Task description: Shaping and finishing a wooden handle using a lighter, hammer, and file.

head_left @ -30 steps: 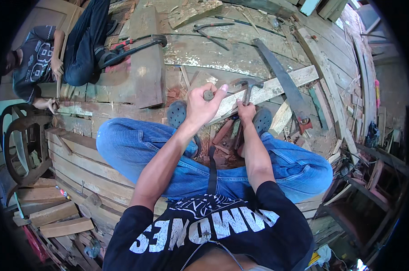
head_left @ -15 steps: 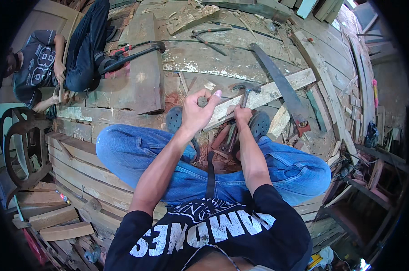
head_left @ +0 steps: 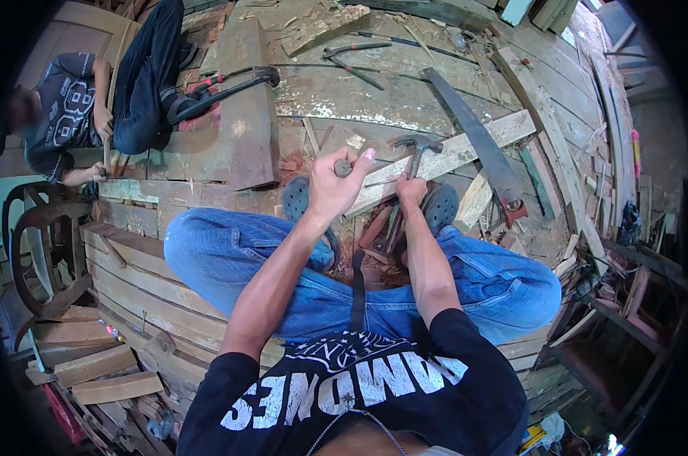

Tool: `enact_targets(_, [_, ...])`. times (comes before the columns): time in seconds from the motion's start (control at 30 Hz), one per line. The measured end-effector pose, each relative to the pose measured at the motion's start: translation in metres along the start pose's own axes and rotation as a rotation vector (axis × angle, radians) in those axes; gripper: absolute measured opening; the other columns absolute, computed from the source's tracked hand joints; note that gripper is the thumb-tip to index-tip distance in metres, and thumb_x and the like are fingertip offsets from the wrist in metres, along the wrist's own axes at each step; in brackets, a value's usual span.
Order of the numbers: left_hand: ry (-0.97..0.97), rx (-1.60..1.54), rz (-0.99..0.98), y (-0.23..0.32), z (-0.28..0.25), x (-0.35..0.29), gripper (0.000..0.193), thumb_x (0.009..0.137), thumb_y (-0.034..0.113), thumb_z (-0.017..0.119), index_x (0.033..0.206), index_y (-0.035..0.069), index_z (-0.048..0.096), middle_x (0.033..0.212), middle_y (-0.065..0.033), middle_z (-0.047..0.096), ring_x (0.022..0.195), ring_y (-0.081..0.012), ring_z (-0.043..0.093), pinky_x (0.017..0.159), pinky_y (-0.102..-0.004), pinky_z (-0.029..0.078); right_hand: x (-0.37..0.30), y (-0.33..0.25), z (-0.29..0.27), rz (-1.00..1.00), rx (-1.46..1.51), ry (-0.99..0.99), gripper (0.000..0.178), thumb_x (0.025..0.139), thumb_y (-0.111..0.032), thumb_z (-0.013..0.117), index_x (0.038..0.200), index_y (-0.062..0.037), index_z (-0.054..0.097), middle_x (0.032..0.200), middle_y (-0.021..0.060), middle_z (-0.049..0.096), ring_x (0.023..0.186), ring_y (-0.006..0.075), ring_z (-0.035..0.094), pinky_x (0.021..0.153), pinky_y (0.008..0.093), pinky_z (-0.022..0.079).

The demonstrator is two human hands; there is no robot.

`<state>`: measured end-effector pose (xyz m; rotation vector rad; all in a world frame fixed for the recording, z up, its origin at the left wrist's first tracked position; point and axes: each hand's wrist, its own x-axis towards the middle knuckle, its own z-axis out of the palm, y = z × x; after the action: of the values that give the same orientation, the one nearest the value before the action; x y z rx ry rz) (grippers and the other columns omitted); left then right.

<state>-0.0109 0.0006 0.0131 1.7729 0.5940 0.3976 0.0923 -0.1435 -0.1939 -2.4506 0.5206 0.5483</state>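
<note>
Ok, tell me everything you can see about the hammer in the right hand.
The claw hammer has a dark metal head with a curved claw and a slim dark handle, both worn-looking. The right hand grips the lower handle, holding it nearly upright with the head on top, pointing away from the person. The head sits over the pale wooden plank lying slantwise on the boards; whether it touches the plank cannot be told. The left hand, raised beside it, pinches a small round dark piece and does not touch the hammer.

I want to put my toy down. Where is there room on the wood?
The pale painted boards between the dark plank and the long metal bar lie mostly bare. Around the hammer, feet and loose slat, it is crowded.
</note>
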Motion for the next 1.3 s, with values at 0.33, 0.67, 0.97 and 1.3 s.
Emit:
enact_targets(0.33, [-0.002,-0.014,0.016,0.0,0.003,-0.001,0.034,0.085,0.024,0.064,0.062,0.002,0.053,0.054,0.0024,0.045,0.056,-0.0041,0.04,0.052,-0.0241,0.035,-0.001,0.004,-0.001,-0.091,-0.049,0.01,0.038,0.08,-0.031,0.064,0.09,0.0048,0.064,0.096,0.0278,0.062,0.094,0.0396,0.06,0.082,0.0432,0.048])
enact_targets(0.67, [-0.009,-0.032,0.017,-0.002,0.0,-0.002,0.033,0.085,0.02,0.065,0.061,0.001,0.052,0.055,0.0054,0.043,0.059,-0.0029,0.038,0.053,-0.0219,0.034,0.002,0.008,-0.001,-0.123,-0.067,-0.015,0.045,0.079,-0.037,0.065,0.091,0.0056,0.063,0.095,0.0287,0.062,0.093,0.041,0.06,0.082,0.0439,0.047])
enact_targets(0.97, [-0.006,-0.014,0.003,-0.004,0.002,-0.001,0.033,0.085,0.02,0.064,0.061,0.0,0.052,0.056,0.0053,0.044,0.06,-0.0028,0.039,0.055,-0.0213,0.034,0.003,0.012,0.001,-0.167,-0.059,0.018,0.051,0.077,-0.043,0.066,0.09,0.0059,0.062,0.094,0.0289,0.062,0.094,0.0417,0.059,0.084,0.0446,0.046])
enact_targets(1.3, [-0.018,-0.033,-0.019,-0.003,0.002,-0.001,0.033,0.085,0.021,0.064,0.062,0.0,0.052,0.056,0.0052,0.044,0.06,-0.0029,0.039,0.055,-0.0218,0.034,-0.002,0.006,-0.003,-0.144,-0.009,-0.004,0.049,0.076,-0.041,0.066,0.091,0.0057,0.062,0.095,0.0278,0.062,0.095,0.041,0.059,0.085,0.0441,0.046])
